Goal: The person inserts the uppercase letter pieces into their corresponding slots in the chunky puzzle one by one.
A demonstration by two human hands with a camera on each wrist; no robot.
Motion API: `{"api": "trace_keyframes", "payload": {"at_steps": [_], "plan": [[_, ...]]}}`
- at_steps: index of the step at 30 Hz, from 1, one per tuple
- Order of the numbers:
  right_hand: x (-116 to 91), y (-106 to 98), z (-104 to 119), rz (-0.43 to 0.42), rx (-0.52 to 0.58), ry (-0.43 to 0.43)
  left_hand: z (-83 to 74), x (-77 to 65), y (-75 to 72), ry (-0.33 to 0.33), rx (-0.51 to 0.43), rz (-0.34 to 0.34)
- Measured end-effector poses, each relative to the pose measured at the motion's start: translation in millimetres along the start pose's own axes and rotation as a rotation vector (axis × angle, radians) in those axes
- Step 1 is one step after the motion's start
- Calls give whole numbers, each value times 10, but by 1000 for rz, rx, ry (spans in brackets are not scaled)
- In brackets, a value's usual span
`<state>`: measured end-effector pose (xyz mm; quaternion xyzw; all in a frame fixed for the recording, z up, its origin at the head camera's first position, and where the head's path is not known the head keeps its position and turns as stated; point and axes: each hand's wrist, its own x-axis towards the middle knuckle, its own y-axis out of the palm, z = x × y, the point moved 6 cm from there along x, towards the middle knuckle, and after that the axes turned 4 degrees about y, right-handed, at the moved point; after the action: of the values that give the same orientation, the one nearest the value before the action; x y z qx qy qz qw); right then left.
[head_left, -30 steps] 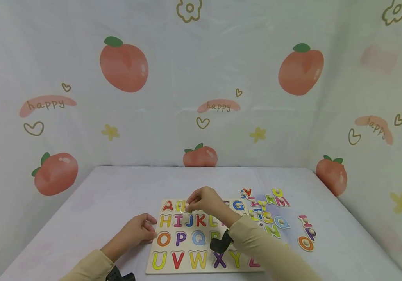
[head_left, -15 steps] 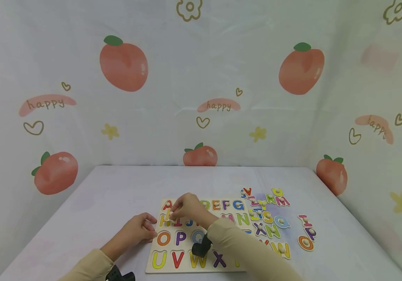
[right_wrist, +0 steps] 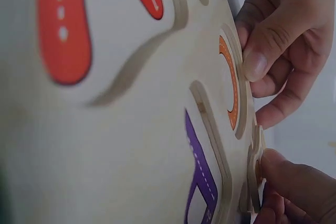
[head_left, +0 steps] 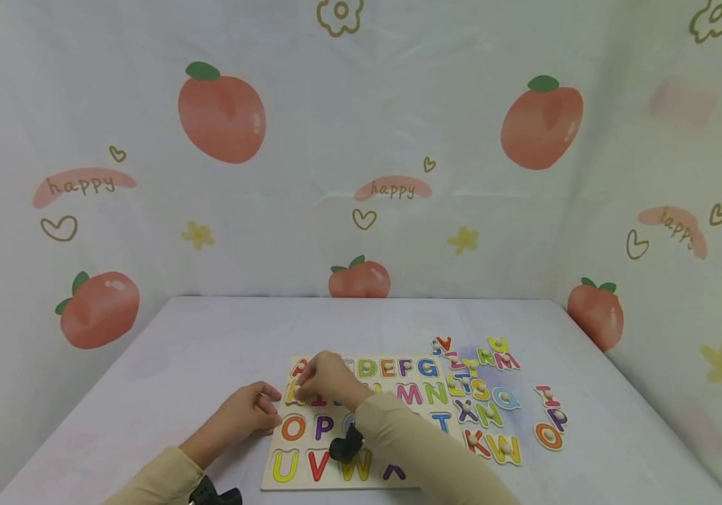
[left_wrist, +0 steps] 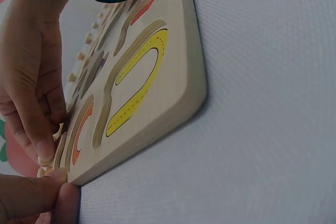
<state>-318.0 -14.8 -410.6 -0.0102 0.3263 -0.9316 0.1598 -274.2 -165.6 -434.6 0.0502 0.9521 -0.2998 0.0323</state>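
While left hand (head_left: pixel 252 412) pinches board (head_left: pixel 301 445) at edge, right hand (head_left: pixel 330 379) pinches yellow letter (head_left: pixel 291 394) — tabletop (head_left: pixel 228 340) wide leftward.

The right hand (head_left: pixel 330 379), a letter piece (head_left: pixel 291 398) pinched in its grip, has travelled from the far edge of the board (head_left: pixel 304 447) to the H recess by the left edge. Its sleeve (head_left: pixel 420 445) has swung left too, uncovering the D (head_left: pixel 367 368) and E (head_left: pixel 388 368) along the far edge and the red K piece (head_left: pixel 476 441) beside the right edge, while hiding the near-edge Y and much of the X (head_left: pixel 394 473).
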Motion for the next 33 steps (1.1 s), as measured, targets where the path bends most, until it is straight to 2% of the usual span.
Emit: {"api": "trace_keyframes", "payload": {"at_steps": [8,26,33], "plan": [[5,31,43,13,-6,-16,-25,-4,-11,12,21,3],[-12,76,65,47,-35,29,1,-6,-10,-3,1,8],[-21,4,67,57,-41,9,-14,-11,2,-1,-2,4]]}}
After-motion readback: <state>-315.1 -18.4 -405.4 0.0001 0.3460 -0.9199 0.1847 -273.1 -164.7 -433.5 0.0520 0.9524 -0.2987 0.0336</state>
